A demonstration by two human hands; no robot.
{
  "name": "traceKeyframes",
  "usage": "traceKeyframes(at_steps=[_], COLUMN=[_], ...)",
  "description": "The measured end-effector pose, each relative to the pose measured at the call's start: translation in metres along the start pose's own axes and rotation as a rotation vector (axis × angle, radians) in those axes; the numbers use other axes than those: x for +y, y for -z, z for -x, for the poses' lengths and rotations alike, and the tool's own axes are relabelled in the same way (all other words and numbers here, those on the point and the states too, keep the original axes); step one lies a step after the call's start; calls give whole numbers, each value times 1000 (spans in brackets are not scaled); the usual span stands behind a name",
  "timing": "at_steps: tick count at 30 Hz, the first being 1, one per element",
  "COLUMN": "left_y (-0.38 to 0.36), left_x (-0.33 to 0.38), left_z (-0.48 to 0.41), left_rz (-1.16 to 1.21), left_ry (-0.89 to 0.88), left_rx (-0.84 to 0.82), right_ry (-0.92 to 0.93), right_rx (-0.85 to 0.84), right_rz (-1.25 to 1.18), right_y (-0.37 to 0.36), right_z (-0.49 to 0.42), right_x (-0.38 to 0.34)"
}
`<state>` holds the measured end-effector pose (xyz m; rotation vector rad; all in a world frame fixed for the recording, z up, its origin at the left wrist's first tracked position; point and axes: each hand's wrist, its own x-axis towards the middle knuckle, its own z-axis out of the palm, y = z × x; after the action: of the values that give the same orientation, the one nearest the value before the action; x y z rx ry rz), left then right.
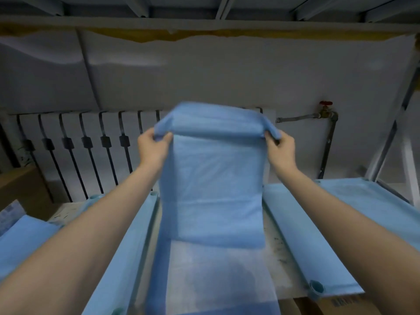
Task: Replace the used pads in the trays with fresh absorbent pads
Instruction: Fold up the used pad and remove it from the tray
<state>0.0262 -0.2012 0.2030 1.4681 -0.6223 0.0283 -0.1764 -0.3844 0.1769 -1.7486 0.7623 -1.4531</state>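
Note:
A blue absorbent pad hangs partly unfolded in mid-air at the centre of the view, its top still folded over. My left hand pinches its upper left corner and my right hand pinches its upper right corner. The pad's lower end drapes down toward me over the white table surface. A pad-covered tray lies to the left under my left forearm. Another pad-covered tray lies to the right, with a further one beyond it.
A white radiator lines the back wall. A pipe with a red valve is at the right. A metal rack post rises at the right edge. A brown cardboard box sits at the left, another below the table.

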Motion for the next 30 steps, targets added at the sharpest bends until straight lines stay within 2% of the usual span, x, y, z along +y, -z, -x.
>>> traceKeyframes(at_steps=[4,8,10,12,16,18,20,24,27,30], left_y=[16,41,52,67,97,104,107,106,105,104], left_x=[1,-27,-52,-91,-166,-184,-185,-175,-174,-181], left_z=[8,66,98,131,181,193,197,192,188,180], left_rz=[-10,-47,-158,-294,-392,-420,-451,-523,-591,-628], left_ry=[-143,-149,-122,-53,19,64,73,92,76,57], left_rx=[29,-35,-132,-264,-565,-680,-776,-908,-917,-857], right_ry=[113,146,78,-33,-134,-114,-91,-33,-4,-154], right_rx=[-46,-81,-124,-257,-684,-848,-932,-973,-1011,-959], right_rz=[-141,-67,13,154,490,551,605,735,695,571], right_y=[16,40,52,66,88,93,95,97,101,96], right_z=[27,78,106,138,184,192,193,186,185,185], right_x=[-19,1,30,66,117,121,117,114,112,103])
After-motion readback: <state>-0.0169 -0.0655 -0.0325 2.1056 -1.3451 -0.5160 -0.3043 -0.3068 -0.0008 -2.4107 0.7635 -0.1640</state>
